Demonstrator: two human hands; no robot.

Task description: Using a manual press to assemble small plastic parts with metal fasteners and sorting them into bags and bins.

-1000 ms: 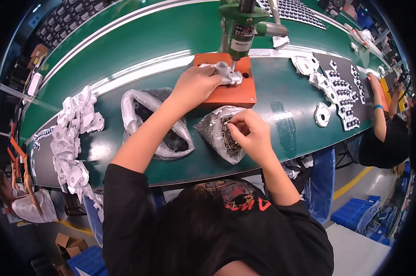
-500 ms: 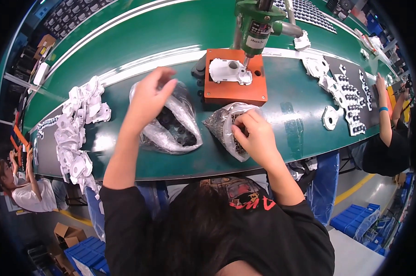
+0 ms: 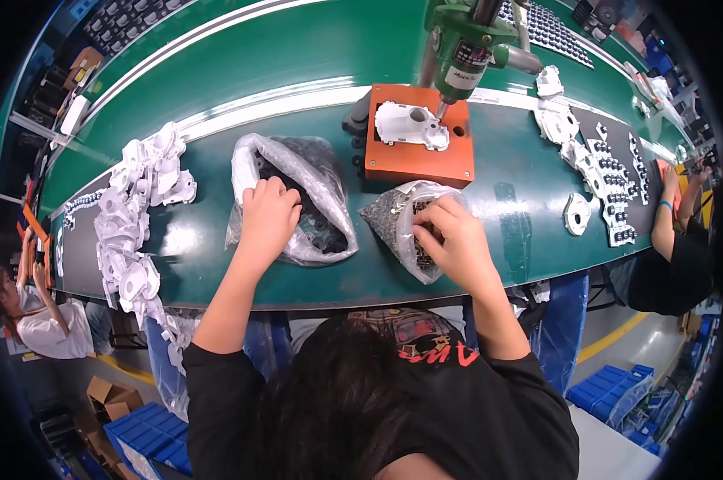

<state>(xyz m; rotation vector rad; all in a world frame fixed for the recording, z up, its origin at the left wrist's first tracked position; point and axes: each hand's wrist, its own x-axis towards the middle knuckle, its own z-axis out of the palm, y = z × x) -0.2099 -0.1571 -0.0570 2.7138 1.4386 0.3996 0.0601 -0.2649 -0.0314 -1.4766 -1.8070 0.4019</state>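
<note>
My left hand [image 3: 268,218] is at the mouth of a clear plastic bag [image 3: 339,192] of black parts [image 3: 317,228]; its fingers are curled together, and what they hold, if anything, is hidden. My right hand [image 3: 457,242] dips into a smaller clear bag [image 3: 387,220] full of small metal pieces, too fine to name. Its thumb and fingers are pinched, with their contents out of sight. Behind the bags, a white housing [image 3: 409,128] lies flat on an orange fixture block [image 3: 421,166], under the tip of a green press [image 3: 465,52].
White housings [image 3: 129,216] are heaped at the left. On the right are more housings [image 3: 557,124] and a dark mat [image 3: 617,132] with black-capped parts. People sit at both ends, one in white [image 3: 53,324], one in black [image 3: 669,272]. Blue crates [image 3: 609,392] stand below.
My left hand has come down from above the left bag to its mouth, and its fingers have curled. The right hand stays in the smaller bag. The whole view has shifted slightly.
</note>
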